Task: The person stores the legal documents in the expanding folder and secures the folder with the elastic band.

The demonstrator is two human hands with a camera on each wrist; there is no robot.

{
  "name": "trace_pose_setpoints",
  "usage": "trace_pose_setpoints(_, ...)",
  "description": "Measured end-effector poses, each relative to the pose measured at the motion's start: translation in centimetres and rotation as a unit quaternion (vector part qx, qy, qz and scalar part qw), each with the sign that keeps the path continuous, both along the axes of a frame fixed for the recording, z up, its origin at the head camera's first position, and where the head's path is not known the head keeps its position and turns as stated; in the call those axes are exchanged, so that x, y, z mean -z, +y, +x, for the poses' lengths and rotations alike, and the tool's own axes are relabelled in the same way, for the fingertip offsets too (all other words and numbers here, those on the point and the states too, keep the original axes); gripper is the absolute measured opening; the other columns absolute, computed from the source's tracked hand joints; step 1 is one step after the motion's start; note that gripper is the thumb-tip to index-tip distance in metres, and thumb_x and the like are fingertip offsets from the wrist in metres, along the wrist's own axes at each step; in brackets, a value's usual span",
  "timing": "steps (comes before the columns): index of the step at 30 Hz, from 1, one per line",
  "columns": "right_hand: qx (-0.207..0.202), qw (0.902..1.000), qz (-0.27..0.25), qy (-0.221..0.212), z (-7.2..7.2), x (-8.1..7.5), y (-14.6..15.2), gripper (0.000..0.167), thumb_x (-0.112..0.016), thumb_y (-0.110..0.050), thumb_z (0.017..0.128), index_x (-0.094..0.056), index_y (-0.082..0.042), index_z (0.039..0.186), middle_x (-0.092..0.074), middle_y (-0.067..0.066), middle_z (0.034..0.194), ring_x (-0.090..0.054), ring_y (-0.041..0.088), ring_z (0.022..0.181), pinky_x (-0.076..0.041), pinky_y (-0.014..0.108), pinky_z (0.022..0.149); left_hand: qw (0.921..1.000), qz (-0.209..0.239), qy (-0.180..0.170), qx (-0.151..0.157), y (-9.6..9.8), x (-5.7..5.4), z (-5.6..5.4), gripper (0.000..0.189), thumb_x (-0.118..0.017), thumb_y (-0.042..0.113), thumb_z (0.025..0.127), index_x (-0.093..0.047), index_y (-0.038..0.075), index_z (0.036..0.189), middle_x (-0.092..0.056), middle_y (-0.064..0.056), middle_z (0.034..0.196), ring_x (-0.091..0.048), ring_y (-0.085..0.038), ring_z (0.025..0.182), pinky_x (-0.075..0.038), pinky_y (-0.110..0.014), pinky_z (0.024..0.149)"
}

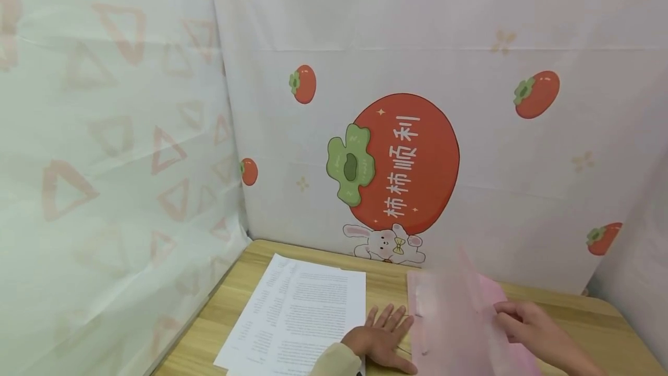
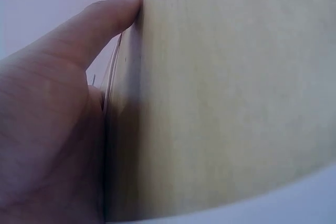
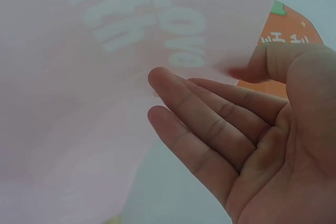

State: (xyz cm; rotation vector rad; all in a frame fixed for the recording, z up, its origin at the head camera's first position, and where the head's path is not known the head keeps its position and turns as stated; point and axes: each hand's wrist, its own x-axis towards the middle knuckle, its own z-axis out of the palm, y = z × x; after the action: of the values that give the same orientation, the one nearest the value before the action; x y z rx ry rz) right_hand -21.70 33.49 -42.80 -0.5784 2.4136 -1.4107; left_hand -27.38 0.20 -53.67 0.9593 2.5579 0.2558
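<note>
Pink folder (image 1: 456, 329) on the wooden worktop (image 1: 595, 329), beside printed sheets (image 1: 318, 306), with one lettered leaf (image 3: 79, 108) raised. Left hand (image 1: 383, 338): grip spread apart, thumb against the folder's edge. Right hand (image 1: 529, 326): grip also apart, fingers extended at the raised leaf, thumb blurred and clear of the fingertips.

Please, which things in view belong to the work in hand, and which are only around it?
In the work:
pink folder, one leaf raised
right hand, at that leaf
left hand, at the folder's edge
printed sheets nearby, probably

Only surroundings:
wooden table
persimmon-print backdrop
triangle-patterned curtain
</note>
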Motion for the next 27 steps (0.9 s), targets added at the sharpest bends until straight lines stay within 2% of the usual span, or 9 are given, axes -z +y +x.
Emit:
trace_pose_setpoints(3, 0.013, 0.9999, 0.004, -0.002, 0.1, 0.0, 0.5, 0.038, -0.040, -0.010, 0.111, -0.058, 0.023, 0.112, -0.054, 0.003, 0.083, -0.060, 0.001, 0.086, -0.060, 0.037, 0.074, 1.0000, 0.000, -0.002, 0.001, -0.1, 0.0, -0.1, 0.099, -0.057, 0.072, 0.092, -0.003, 0.036, 0.166, 0.004, 0.011, 0.171, 0.010, -0.013, 0.154, 0.006, -0.048, 0.122)
trace_pose_setpoints(8, 0.017, 0.9998, 0.005, -0.004, 0.2, -0.1, 0.8, 0.038, -0.039, -0.010, 0.112, -0.058, 0.023, 0.117, -0.060, 0.009, 0.093, -0.062, 0.002, 0.090, -0.060, 0.036, 0.074, 1.0000, 0.001, 0.008, 0.001, -0.1, 0.2, 0.0, 0.100, -0.057, 0.074, 0.090, -0.003, 0.037, 0.166, 0.004, 0.011, 0.171, 0.009, -0.014, 0.155, 0.005, -0.048, 0.122)
trace_pose_setpoints(11, 0.033, 0.9994, 0.005, -0.007, 0.4, -0.2, 0.9, 0.040, -0.040, -0.010, 0.111, -0.054, 0.026, 0.123, -0.064, 0.025, 0.111, -0.063, 0.000, 0.093, -0.060, 0.037, 0.075, 0.9999, -0.003, 0.013, -0.002, 0.1, 0.3, 0.1, 0.099, -0.056, 0.075, 0.090, -0.002, 0.038, 0.165, 0.003, 0.012, 0.171, 0.008, -0.013, 0.155, 0.004, -0.047, 0.122)
trace_pose_setpoints(13, 0.048, 0.9988, 0.007, -0.007, 0.5, -0.4, 0.9, 0.043, -0.042, -0.011, 0.111, -0.049, 0.028, 0.128, -0.060, 0.035, 0.122, -0.064, -0.002, 0.095, -0.060, 0.038, 0.076, 0.9998, -0.004, 0.017, -0.003, 0.1, 0.2, 0.1, 0.099, -0.055, 0.076, 0.090, -0.003, 0.038, 0.165, 0.003, 0.012, 0.171, 0.007, -0.013, 0.155, 0.003, -0.047, 0.123)
trace_pose_setpoints(15, 0.058, 0.9982, 0.013, -0.005, 0.5, -0.5, 0.8, 0.045, -0.042, -0.011, 0.111, -0.046, 0.030, 0.130, -0.056, 0.042, 0.126, -0.064, -0.003, 0.096, -0.061, 0.039, 0.076, 0.9998, -0.001, 0.018, -0.005, 0.1, 0.1, 0.1, 0.099, -0.056, 0.075, 0.090, -0.004, 0.038, 0.165, 0.002, 0.012, 0.171, 0.007, -0.013, 0.155, 0.002, -0.047, 0.123)
trace_pose_setpoints(20, 0.066, 0.9977, 0.017, 0.000, 0.5, -0.7, 0.4, 0.045, -0.045, -0.011, 0.110, -0.047, 0.029, 0.130, -0.057, 0.040, 0.126, -0.066, 0.001, 0.095, -0.061, 0.038, 0.075, 0.9996, 0.002, 0.027, -0.005, 0.1, 0.1, 0.0, 0.098, -0.055, 0.076, 0.090, -0.004, 0.038, 0.166, 0.001, 0.012, 0.171, 0.007, -0.014, 0.155, 0.003, -0.048, 0.123)
trace_pose_setpoints(24, 0.074, 0.9971, 0.017, -0.002, 0.5, -0.5, 0.0, 0.040, -0.048, -0.010, 0.109, -0.055, 0.025, 0.127, -0.061, 0.036, 0.124, -0.068, 0.007, 0.093, -0.061, 0.037, 0.074, 0.9990, 0.009, 0.044, 0.000, 0.1, 0.7, 0.2, 0.099, -0.054, 0.077, 0.090, -0.004, 0.037, 0.166, 0.001, 0.010, 0.171, 0.005, -0.015, 0.155, 0.001, -0.048, 0.123)
trace_pose_setpoints(27, 0.086, 0.9961, 0.021, -0.005, 0.6, -0.1, -0.4, 0.039, -0.049, -0.010, 0.108, -0.057, 0.024, 0.126, -0.059, 0.038, 0.125, -0.068, 0.008, 0.094, -0.061, 0.038, 0.073, 0.9987, 0.013, 0.050, 0.001, 0.0, 0.9, 0.4, 0.100, -0.054, 0.078, 0.089, -0.006, 0.036, 0.166, -0.001, 0.009, 0.171, 0.003, -0.016, 0.156, -0.001, -0.049, 0.123)
